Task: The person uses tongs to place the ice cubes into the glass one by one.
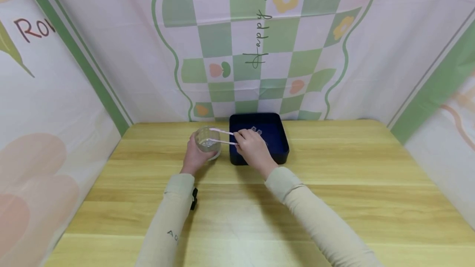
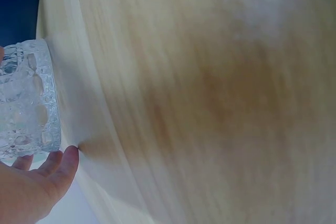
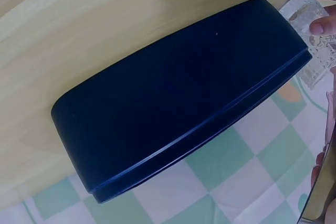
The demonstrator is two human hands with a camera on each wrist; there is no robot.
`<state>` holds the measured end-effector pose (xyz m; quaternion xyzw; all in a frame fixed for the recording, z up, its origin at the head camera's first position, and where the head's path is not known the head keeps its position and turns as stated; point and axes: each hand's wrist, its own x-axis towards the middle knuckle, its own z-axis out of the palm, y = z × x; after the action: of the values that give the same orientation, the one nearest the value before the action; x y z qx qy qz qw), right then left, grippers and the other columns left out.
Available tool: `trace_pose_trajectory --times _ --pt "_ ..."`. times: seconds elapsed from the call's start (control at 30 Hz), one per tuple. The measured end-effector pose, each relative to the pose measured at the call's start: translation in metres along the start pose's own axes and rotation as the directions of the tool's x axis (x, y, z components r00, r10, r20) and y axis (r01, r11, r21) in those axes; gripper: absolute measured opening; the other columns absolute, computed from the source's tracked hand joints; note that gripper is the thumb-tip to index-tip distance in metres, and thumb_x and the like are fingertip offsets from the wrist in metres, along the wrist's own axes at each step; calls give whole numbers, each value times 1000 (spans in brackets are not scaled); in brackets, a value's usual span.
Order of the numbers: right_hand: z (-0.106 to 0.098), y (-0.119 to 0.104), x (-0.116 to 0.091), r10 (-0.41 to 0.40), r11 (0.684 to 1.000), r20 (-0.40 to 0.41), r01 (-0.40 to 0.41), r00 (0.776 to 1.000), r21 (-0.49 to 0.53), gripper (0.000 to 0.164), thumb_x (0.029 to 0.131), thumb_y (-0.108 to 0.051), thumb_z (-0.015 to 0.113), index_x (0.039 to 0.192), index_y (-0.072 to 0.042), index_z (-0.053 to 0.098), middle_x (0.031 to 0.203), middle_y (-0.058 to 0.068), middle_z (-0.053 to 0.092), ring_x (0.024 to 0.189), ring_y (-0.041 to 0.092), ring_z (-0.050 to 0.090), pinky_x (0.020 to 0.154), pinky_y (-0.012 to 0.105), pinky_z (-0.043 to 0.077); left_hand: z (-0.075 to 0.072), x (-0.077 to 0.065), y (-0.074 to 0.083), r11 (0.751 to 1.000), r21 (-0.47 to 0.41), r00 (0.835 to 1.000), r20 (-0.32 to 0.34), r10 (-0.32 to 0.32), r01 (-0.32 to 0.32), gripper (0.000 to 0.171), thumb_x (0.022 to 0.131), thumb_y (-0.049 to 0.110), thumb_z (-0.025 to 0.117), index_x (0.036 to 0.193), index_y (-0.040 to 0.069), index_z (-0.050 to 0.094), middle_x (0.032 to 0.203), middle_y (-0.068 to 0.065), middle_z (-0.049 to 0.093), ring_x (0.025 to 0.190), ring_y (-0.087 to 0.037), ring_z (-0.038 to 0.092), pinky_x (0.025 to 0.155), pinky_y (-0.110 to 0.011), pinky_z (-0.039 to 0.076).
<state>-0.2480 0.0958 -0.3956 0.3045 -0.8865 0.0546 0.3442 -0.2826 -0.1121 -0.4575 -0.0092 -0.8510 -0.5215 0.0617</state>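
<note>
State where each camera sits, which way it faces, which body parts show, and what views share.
Head: on the head, facing forward and down at the tray, glass, tongs and table; left hand, right hand and both sleeves show.
Left wrist: on that wrist, facing the glass's side and the table; part of the left hand shows.
Right wrist: on that wrist, facing the tray's outer side; parts of both hands show.
Shared: head and right wrist both show the checked cloth.

Under the right grip (image 1: pixel 254 149), a part of the blue tray (image 1: pixel 282 155) is hidden, and the clear pieces (image 1: pixel 259 132) just beyond this grip are too small to tell what they are. Beside the left grip (image 2: pixel 37 187), the left wrist view's edge cuts off the glass (image 2: pixel 23 103).
</note>
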Motion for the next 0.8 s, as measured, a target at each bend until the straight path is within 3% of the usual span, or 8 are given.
trace_pose_trajectory --times 0.4,0.6,0.8 --pt "-6 16 -2 45 999 -7 -45 999 -10 36 79 -13 76 111 2 67 102 13 67 89 26 64 75 34 57 -1 -2 2 999 33 999 9 -39 39 99 68 13 83 147 7 23 145 -21 37 135 -38 39 113 -57 33" --pt "-13 34 -8 158 987 7 -158 987 -6 32 78 -8 75 108 3 67 100 16 67 88 30 63 76 38 56 -2 -3 3 998 37 998 10 -56 56 98 69 14 82 147 9 24 145 -20 37 134 -38 40 112 -57 34" --pt "-13 54 -18 299 954 86 -300 950 -8 32 79 -6 73 108 7 66 98 19 66 88 34 61 78 42 55 -1 -3 3 997 39 997 23 -72 71 99 70 16 82 149 11 21 146 -19 35 135 -38 39 111 -57 35"
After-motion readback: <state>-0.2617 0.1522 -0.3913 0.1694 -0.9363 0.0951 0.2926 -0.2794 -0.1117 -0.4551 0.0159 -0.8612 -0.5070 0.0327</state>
